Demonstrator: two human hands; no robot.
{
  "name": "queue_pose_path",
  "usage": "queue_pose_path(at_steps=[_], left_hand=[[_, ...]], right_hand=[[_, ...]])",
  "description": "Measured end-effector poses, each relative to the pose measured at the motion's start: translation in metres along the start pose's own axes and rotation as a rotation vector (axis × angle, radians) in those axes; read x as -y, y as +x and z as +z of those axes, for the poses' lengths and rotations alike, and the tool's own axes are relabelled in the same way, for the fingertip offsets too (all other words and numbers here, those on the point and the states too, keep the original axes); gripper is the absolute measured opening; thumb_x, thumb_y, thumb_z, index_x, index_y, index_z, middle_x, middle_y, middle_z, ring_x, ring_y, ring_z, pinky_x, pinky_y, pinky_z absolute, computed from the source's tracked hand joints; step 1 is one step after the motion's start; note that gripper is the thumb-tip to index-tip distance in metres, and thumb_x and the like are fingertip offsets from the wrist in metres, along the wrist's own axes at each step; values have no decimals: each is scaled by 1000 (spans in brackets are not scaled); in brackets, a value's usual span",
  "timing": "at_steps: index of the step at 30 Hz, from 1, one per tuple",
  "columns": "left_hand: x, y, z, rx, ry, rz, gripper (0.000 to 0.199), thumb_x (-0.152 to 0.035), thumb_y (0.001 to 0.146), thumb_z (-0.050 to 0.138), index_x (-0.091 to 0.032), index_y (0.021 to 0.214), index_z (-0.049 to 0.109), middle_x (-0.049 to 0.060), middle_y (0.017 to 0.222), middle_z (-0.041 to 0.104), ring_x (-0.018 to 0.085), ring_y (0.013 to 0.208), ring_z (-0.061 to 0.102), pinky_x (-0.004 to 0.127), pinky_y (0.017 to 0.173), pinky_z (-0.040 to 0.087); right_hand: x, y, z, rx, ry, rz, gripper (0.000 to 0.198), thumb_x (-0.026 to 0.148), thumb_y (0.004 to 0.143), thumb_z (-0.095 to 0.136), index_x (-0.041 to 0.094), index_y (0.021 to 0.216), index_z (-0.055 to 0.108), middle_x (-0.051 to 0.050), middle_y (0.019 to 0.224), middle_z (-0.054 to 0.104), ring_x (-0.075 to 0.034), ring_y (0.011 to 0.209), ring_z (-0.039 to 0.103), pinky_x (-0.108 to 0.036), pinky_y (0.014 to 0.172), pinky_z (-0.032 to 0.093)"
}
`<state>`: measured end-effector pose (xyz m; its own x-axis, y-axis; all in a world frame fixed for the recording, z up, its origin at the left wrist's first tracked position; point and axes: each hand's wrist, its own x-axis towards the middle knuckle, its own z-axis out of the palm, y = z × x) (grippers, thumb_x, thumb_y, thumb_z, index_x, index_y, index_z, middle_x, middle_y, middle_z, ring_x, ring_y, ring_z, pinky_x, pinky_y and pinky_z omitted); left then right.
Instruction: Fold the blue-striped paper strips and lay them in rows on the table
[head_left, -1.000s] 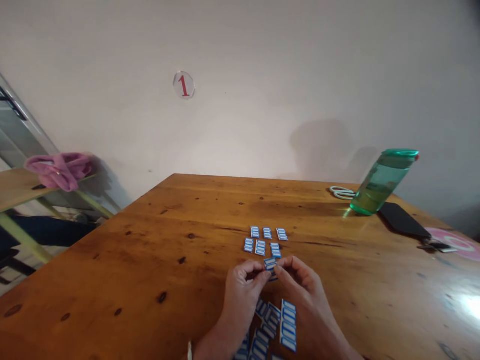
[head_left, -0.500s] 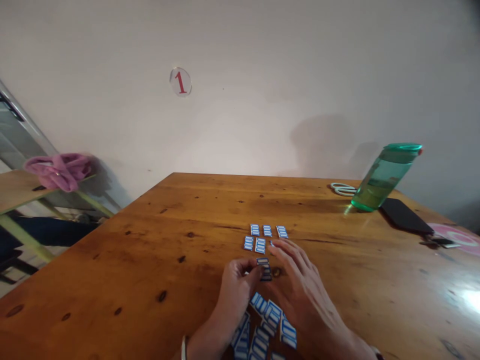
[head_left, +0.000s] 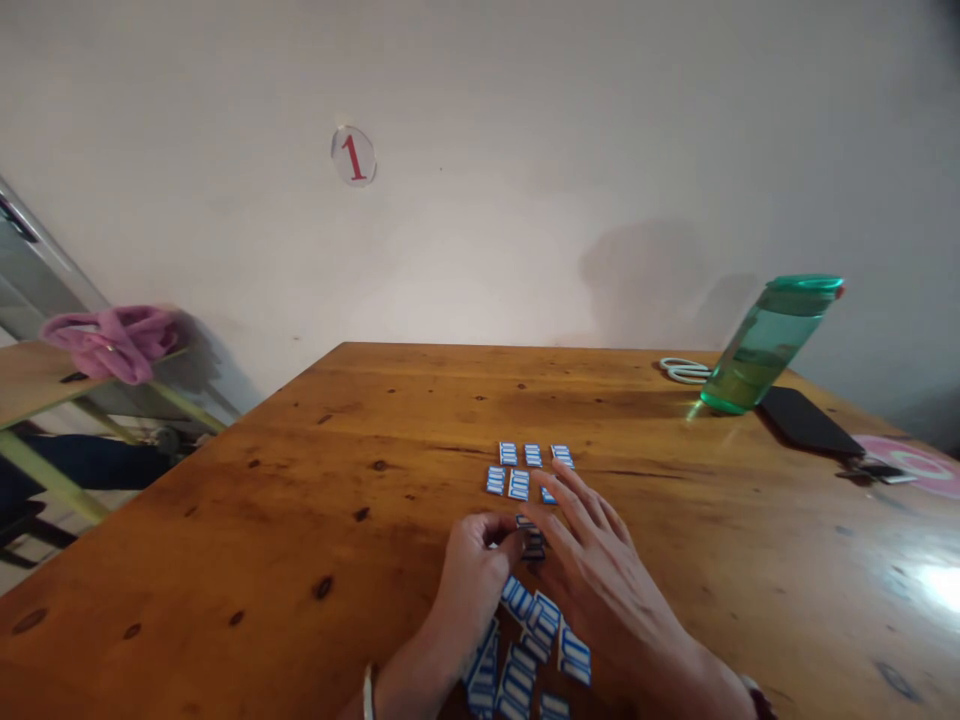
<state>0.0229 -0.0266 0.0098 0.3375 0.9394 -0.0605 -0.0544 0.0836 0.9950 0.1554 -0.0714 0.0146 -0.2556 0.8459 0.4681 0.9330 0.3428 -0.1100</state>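
Observation:
A small blue-and-white striped card (head_left: 533,543) is pinched between the thumb and fingers of my left hand (head_left: 474,572), low over the wooden table. My right hand (head_left: 609,570) reaches in from the other side with its fingers stretched out. Its index fingertip is at the card's upper edge; whether it touches I cannot tell, and the thumb is hidden. Beyond my hands, similar cards (head_left: 518,485) lie in two short rows, one partly covered by my right fingers. A loose, overlapping pile of the same cards (head_left: 517,682) lies between my forearms.
On the right of the wooden table (head_left: 262,500) stand a green bottle (head_left: 765,345), a white looped cord (head_left: 684,371), a black flat case (head_left: 808,422) and a pink round mat (head_left: 919,465). A pink cloth (head_left: 116,342) rests on another table at the left.
My right hand has shifted back from the far rows, and its index finger has come to the card in my left hand. My left hand keeps its pinch.

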Motion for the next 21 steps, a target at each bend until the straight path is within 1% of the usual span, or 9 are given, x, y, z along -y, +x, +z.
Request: queue_pose_path(at_steps=[5, 7, 9, 11, 13, 15, 16, 18, 21], left_hand=[[0, 1, -1, 3, 34, -7, 14, -26, 59, 60, -14, 54, 62, 0, 53, 58, 13, 55, 48, 24, 56, 37], [2, 1, -2, -8, 58, 3, 14, -26, 60, 59, -14, 54, 62, -1, 52, 56, 13, 55, 47, 23, 56, 36], [3, 1, -2, -31, 86, 14, 15, -26, 62, 58, -14, 54, 61, -2, 50, 52, 12, 52, 44, 22, 54, 34], [4, 0, -3, -54, 113, 20, 17, -27, 65, 56, -15, 53, 59, -4, 48, 47, 10, 49, 40, 21, 51, 31], [4, -1, -3, -59, 128, 22, 19, -29, 65, 56, -15, 53, 57, -5, 48, 45, 10, 49, 38, 21, 50, 30], [3, -2, -2, -60, 136, 22, 18, -29, 65, 56, -15, 54, 57, -3, 51, 47, 10, 51, 40, 21, 50, 31], [3, -2, -2, -56, 141, 22, 18, -29, 65, 56, -14, 54, 57, -3, 52, 48, 11, 52, 41, 22, 51, 31], [2, -2, -1, -46, 155, 23, 19, -30, 65, 55, -14, 55, 56, -2, 53, 49, 12, 54, 42, 22, 52, 32], [0, -1, 0, -37, 186, 38, 19, -29, 64, 54, -14, 53, 55, -2, 52, 48, 11, 52, 42, 23, 52, 32]], right_hand=[[-1, 0, 2, -18, 25, -4, 43, 8, 75, 46, 23, 115, 51, -7, 135, 42, -25, 131, 20, -44, 101, 30], [-2, 0, 3, -36, 104, 19, 45, 9, 74, 48, 22, 117, 49, -8, 134, 42, -26, 130, 22, -45, 100, 30], [-2, 0, 4, -82, 268, 97, 42, 16, 75, 50, 21, 116, 49, -10, 129, 47, -27, 125, 33, -44, 97, 35], [-3, 0, 5, -99, 508, 243, 26, 23, 78, 50, 20, 103, 55, -10, 110, 58, -25, 106, 51, -38, 86, 44], [-4, 1, 9, -57, 755, 414, 15, 29, 79, 49, 19, 85, 59, -5, 82, 63, -19, 76, 59, -30, 66, 48], [-5, 1, 14, 8, 937, 547, 16, 32, 78, 50, 18, 72, 58, 0, 62, 57, -13, 54, 52, -24, 49, 41], [-5, 1, 16, 25, 998, 591, 17, 33, 76, 52, 18, 69, 57, 2, 56, 53, -11, 49, 47, -22, 45, 36], [-6, 2, 21, 20, 1067, 636, 19, 33, 72, 55, 16, 64, 57, 3, 53, 49, -9, 46, 42, -21, 42, 31], [-8, 2, 23, 3, 1118, 661, 20, 34, 70, 57, 15, 62, 57, 3, 53, 49, -10, 49, 41, -20, 44, 30]])
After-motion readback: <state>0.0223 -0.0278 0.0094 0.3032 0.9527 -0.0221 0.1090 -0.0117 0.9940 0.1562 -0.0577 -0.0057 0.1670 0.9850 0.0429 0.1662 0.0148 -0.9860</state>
